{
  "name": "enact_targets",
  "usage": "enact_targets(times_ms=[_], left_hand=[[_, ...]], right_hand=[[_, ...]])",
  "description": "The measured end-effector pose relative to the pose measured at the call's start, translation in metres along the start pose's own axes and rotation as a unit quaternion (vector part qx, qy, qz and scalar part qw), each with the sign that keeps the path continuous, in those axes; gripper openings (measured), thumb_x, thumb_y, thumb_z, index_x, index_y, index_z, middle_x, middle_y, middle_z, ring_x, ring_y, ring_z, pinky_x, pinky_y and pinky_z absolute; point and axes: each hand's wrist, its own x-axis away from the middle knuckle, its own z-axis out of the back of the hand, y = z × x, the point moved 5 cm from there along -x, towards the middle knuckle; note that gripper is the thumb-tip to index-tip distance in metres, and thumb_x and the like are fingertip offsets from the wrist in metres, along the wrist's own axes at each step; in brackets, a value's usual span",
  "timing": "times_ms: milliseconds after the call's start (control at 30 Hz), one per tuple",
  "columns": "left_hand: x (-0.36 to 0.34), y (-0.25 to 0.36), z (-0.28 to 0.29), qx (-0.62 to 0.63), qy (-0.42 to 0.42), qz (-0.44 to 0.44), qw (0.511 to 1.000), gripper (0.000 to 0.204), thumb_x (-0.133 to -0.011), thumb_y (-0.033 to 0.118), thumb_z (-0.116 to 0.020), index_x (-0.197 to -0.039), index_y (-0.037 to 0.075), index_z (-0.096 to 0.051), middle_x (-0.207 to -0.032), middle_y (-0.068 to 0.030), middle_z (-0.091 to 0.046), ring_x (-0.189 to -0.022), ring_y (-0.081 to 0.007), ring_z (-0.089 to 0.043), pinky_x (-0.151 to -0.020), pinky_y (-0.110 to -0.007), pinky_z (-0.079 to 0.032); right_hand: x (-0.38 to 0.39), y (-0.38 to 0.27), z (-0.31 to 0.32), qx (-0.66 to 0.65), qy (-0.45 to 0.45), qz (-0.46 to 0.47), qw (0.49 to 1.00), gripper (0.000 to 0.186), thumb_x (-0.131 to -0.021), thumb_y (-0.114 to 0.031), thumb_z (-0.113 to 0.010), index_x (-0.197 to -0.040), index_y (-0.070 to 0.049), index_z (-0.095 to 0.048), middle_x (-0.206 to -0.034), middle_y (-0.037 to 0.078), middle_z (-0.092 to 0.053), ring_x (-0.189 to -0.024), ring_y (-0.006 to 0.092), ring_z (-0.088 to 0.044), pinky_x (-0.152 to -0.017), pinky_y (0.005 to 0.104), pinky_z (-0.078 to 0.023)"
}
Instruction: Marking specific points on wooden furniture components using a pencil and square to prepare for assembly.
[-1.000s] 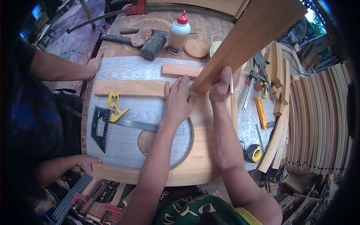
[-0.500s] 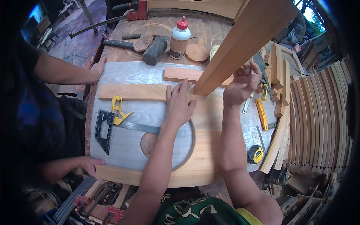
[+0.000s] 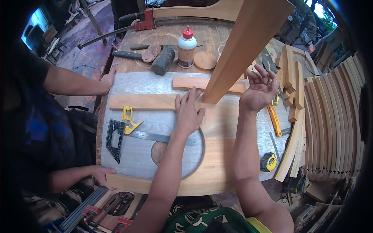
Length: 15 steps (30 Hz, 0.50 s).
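My left hand (image 3: 189, 112) lies with fingers stretched out on the pale curved wooden panel (image 3: 219, 155), by the foot of an upright wooden post (image 3: 241, 50). The post stands on the panel and leans toward the far right. Just right of it my right hand (image 3: 259, 91) is raised, palm turned up, fingers loosely bent and apart, nothing seen in it. Beyond my left fingertips lies a reddish wooden strip (image 3: 190, 82). Left of that hand are a yellow-headed combination square (image 3: 130, 120) and a black triangular square (image 3: 115, 140).
A co-worker's hands (image 3: 103, 174) rest at the bench's left edge. Behind are a rubber mallet (image 3: 163, 61), a glue bottle (image 3: 187, 48) and a red clamp (image 3: 144, 21). Rightward lie a yellow utility knife (image 3: 274, 120), a tape measure (image 3: 268, 162) and wood offcuts (image 3: 288, 70); curved slats (image 3: 334, 124) stand stacked.
My right hand has moved away from the post to the right and its fingers have spread. My left hand stays in place on the panel. The whole view has shifted slightly.
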Motion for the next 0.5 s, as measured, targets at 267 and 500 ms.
enact_targets(times_ms=[267,500], left_hand=[[0.003,-0.007,-0.015,-0.068,0.011,-0.034,0.997,0.085,-0.09,0.023,-0.071,-0.159,0.002,-0.027,-0.156,-0.014,-0.048,-0.147,-0.0362,-0.036,-0.125,-0.059,-0.014],[0.008,0.001,-0.005,-0.02,-0.001,-0.001,1.0,0.088,-0.09,0.021,-0.071,-0.16,-0.002,-0.021,-0.15,-0.0072,-0.056,-0.149,-0.0306,-0.035,-0.126,-0.058,-0.01]], right_hand=[[-0.012,-0.018,0.018,-0.019,0.05,0.038,0.998,0.041,-0.107,-0.039,-0.039,-0.123,-0.004,-0.055,-0.109,0.022,-0.071,-0.087,0.0309,-0.072,-0.084,0.0401,-0.06],[-0.012,-0.081,0.02,-0.183,-0.025,0.053,0.981,0.039,-0.107,-0.036,-0.038,-0.121,-0.004,-0.057,-0.112,0.026,-0.071,-0.09,0.0338,-0.073,-0.097,0.053,-0.056]])
